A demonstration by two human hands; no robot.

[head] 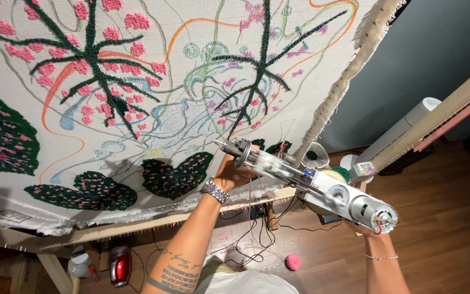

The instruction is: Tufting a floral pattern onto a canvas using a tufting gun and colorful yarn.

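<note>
A metal tufting gun (pixel 311 185) points up and left, and its needle tip sits at a stretched white cloth (pixel 153 125) tufted with dark green branches, pink dots and green leaf shapes. My left hand (pixel 234 173), with a metal watch on the wrist, grips the gun's front handle just below the needle. Only a little of my right hand (pixel 361 231) shows; it holds the rear grip beneath the motor, with a thin bracelet on the wrist. Pink yarn runs along the gun toward the needle.
The cloth hangs on a wooden frame (pixel 137 226) with nail strips along its lower bar. On the wood floor lie a pink yarn ball (pixel 292 262), black cables (pixel 251 239) and a red object (pixel 119 267). A small fan (pixel 315 155) and a white tower (pixel 403 130) stand behind.
</note>
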